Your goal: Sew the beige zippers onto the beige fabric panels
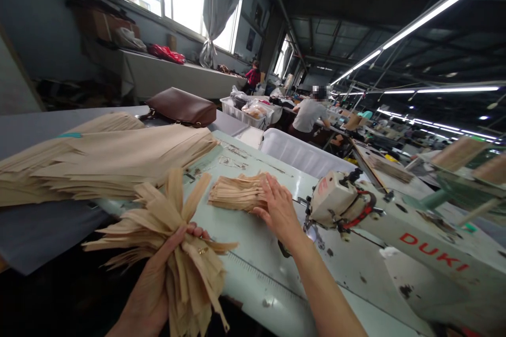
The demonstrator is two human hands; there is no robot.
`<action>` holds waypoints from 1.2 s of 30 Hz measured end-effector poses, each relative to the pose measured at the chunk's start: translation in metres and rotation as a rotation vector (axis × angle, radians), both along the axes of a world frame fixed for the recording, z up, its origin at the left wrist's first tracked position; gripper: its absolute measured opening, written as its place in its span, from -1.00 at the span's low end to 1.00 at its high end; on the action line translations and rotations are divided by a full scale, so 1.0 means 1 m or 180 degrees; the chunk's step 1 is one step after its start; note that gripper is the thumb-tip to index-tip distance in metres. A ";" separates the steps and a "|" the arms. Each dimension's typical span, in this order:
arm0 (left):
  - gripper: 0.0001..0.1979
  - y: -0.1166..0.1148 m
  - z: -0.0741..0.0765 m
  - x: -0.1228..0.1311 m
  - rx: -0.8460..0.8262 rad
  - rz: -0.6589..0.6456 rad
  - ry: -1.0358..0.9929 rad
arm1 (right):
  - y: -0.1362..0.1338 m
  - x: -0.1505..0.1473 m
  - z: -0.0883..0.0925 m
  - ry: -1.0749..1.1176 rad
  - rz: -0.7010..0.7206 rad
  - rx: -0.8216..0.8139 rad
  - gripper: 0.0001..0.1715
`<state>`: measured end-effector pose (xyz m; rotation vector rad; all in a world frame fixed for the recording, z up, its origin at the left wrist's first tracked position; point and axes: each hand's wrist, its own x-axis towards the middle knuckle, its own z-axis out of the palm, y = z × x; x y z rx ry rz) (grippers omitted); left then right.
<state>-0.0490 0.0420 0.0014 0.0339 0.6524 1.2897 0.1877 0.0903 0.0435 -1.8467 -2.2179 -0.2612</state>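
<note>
My left hand (158, 268) is closed around the middle of a bundle of beige fabric strips (185, 268), whose ends fan out above and below the grip. A small gold-coloured metal piece, perhaps a zipper pull, shows on one strip. A neater stack of beige fabric strips (233, 192) lies on the pale green sewing table (245, 250). At its right end, my right hand (279, 208) grips it, fingers over the top and thumb at the near side. Just right of that hand stands the head of a DUKI sewing machine (332, 200).
Large beige fabric panels (130, 155) are piled at the left, with a brown leather bag (182, 107) behind them. A translucent plastic bin (300, 150) borders the table's far side. Farther back, a person in a grey shirt (310, 116) bends over a table.
</note>
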 end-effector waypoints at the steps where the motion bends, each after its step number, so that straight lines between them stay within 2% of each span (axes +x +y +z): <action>1: -0.90 -0.001 -0.001 0.000 -0.0025 -0.0078 0.0020 | 0.005 0.000 -0.012 -0.0182 0.0010 -0.0088 -0.22; 3: -0.96 -0.006 -0.005 0.003 -0.0205 -0.0469 0.0227 | 0.001 -0.007 -0.037 -0.0297 -0.0009 -0.0209 -0.27; 5: -0.83 -0.013 -0.011 0.010 -0.0329 -0.0768 0.0486 | -0.018 -0.020 -0.058 -0.0324 -0.0168 -0.0119 -0.26; 7: -0.70 -0.017 -0.014 0.018 -0.0390 -0.0746 0.0638 | -0.043 -0.032 -0.070 -0.0306 -0.0286 0.0001 -0.25; 9: -0.63 -0.019 -0.015 0.024 -0.0446 -0.0569 0.0668 | -0.061 -0.038 -0.073 -0.0164 -0.0322 0.0032 -0.21; 12: -0.61 -0.018 -0.014 0.027 -0.0531 -0.0559 0.0652 | -0.069 -0.036 -0.071 0.0154 -0.0319 -0.0033 -0.14; 14: -0.60 -0.018 -0.015 0.026 -0.0590 -0.0668 0.0649 | -0.066 -0.031 -0.071 0.0337 -0.0295 0.0006 -0.19; 19: -0.61 -0.030 -0.014 0.029 -0.0688 -0.0950 0.0509 | -0.057 -0.025 -0.067 0.0859 -0.0307 0.0183 -0.61; 24: -0.68 -0.035 -0.005 0.044 -0.0570 -0.0920 0.0483 | -0.056 -0.025 -0.037 0.1415 -0.0381 -0.0080 -0.81; 26: -0.69 -0.032 -0.004 0.047 -0.0533 -0.0863 0.0444 | -0.054 -0.022 -0.027 0.1430 -0.0478 -0.0052 -0.81; 29: -0.67 -0.029 -0.005 0.048 -0.0413 -0.0940 0.0266 | -0.051 -0.016 -0.022 0.1539 -0.0521 0.0061 -0.77; 32: -0.63 -0.029 -0.005 0.049 -0.0409 -0.0940 0.0247 | -0.047 -0.012 -0.025 0.1678 -0.0528 -0.0079 -0.67; 36: -0.61 -0.032 -0.001 0.051 -0.0528 -0.0885 0.0288 | -0.040 -0.012 -0.035 0.1655 -0.0396 -0.0197 -0.79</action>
